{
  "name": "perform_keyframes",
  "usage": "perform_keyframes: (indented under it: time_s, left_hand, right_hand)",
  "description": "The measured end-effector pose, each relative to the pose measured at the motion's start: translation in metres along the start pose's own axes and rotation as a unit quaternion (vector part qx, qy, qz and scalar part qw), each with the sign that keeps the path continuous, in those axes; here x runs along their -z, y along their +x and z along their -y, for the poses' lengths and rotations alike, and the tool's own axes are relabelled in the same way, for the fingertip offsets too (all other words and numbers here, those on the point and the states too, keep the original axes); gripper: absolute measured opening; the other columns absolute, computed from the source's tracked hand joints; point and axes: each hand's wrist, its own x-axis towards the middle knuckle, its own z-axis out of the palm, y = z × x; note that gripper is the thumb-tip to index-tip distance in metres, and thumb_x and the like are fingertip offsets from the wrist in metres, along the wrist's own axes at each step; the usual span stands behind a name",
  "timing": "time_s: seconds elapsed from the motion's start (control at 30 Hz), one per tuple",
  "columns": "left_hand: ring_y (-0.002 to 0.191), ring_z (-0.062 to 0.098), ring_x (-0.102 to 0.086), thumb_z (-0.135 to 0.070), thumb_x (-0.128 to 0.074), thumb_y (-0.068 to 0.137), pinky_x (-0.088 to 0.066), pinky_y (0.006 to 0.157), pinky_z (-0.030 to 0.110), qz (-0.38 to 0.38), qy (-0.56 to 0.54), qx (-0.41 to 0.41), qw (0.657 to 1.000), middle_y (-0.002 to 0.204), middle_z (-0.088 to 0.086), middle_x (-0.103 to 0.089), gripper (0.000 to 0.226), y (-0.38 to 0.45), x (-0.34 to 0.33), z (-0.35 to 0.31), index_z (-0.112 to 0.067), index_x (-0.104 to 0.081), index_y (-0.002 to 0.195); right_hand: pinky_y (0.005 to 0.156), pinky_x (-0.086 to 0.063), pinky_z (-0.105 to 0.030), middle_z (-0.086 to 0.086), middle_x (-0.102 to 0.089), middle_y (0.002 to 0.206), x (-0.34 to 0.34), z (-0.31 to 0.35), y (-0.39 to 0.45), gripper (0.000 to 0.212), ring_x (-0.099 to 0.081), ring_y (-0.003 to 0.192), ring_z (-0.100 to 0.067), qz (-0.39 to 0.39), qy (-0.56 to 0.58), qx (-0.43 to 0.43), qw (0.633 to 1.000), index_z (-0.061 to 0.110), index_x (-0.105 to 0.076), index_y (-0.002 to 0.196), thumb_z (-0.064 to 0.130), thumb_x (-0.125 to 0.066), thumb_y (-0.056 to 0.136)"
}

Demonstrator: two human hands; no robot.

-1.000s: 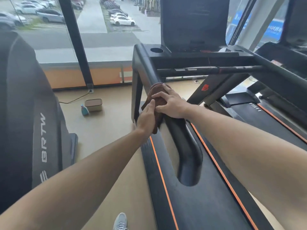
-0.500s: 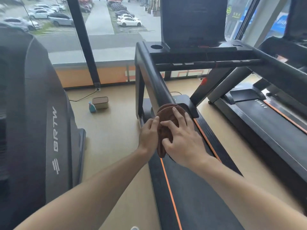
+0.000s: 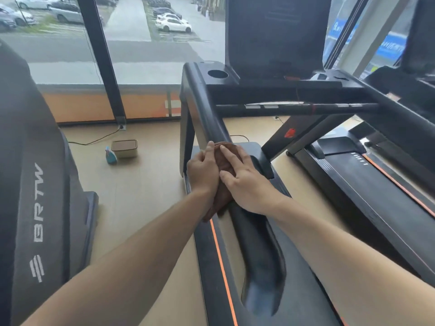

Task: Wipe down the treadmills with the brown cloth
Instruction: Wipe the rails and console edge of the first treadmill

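A black treadmill with orange stripes fills the centre, and its left handrail slopes down toward me. The brown cloth is wrapped over this rail about halfway down. My left hand grips the cloth from the rail's left side. My right hand presses on it from the top and right, fingers spread flat. Most of the cloth is hidden under both hands; a tail of it hangs below my left wrist.
Another grey treadmill stands close on the left, and a third treadmill lies on the right. A small beige box and a blue bottle sit on the wooden floor by the window, with a cable running to a socket.
Half a second ago both hands and the cloth sat lower on the handrail, near its foot; they are now back up at mid-rail. The view has tilted and shifted too.
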Motion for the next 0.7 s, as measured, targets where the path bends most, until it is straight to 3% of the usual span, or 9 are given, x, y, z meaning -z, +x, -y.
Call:
perform_keyframes:
  time_s: [0.1,0.2,0.4,0.53,0.7]
  left_hand:
    - [0.088,0.024,-0.072,-0.050,-0.056,0.102,-0.059,0.089,0.044,-0.008,0.011,-0.008,1.000,0.084,0.004,-0.075,0.041,0.047,-0.008,-0.008,-0.021,-0.071,0.077]
    - [0.092,0.027,-0.070,-0.051,-0.049,0.104,-0.057,0.091,0.048,-0.009,0.035,0.001,0.999,0.089,0.005,-0.073,0.042,0.085,-0.010,-0.010,-0.021,-0.065,0.081]
    - [0.107,0.023,-0.066,-0.044,-0.046,0.105,-0.054,0.097,0.050,0.008,0.063,0.012,0.998,0.113,0.001,-0.067,0.022,0.105,-0.001,0.002,-0.026,-0.056,0.113]
    - [0.129,0.018,-0.056,-0.049,-0.038,0.103,-0.045,0.112,0.047,0.090,0.060,-0.015,0.994,0.141,-0.005,-0.058,0.044,0.110,0.001,0.008,-0.038,-0.047,0.144]
    - [0.137,0.016,-0.051,-0.082,-0.031,0.080,-0.039,0.117,0.046,0.138,0.081,0.006,0.987,0.148,-0.012,-0.055,0.068,0.114,0.006,0.020,-0.061,-0.038,0.145]
  right_hand:
    - [0.123,-0.026,-0.037,0.017,0.007,0.171,0.005,0.005,0.054,0.062,-0.020,0.155,-0.020,-0.005,0.001,0.018,1.000,0.046,-0.019,0.161,0.037,-0.042,0.105]
    - [0.128,-0.015,-0.042,0.012,0.004,0.172,0.006,0.013,0.099,0.062,-0.003,0.158,-0.020,-0.006,-0.030,0.034,0.999,0.043,-0.026,0.161,0.032,-0.045,0.103]
    - [0.128,0.005,-0.045,0.008,0.007,0.173,0.014,0.031,0.152,0.062,0.019,0.157,-0.030,0.028,-0.110,0.043,0.993,0.038,-0.028,0.161,0.028,-0.046,0.102]
    - [0.129,0.004,-0.045,0.009,0.003,0.173,0.017,0.036,0.174,0.062,0.017,0.158,-0.028,0.019,-0.126,0.047,0.991,0.039,-0.032,0.159,0.030,-0.048,0.100]
    - [0.129,-0.001,-0.049,0.014,-0.001,0.172,0.017,0.028,0.184,0.061,0.014,0.158,-0.024,0.008,-0.109,0.066,0.992,0.044,-0.042,0.153,0.032,-0.054,0.095]
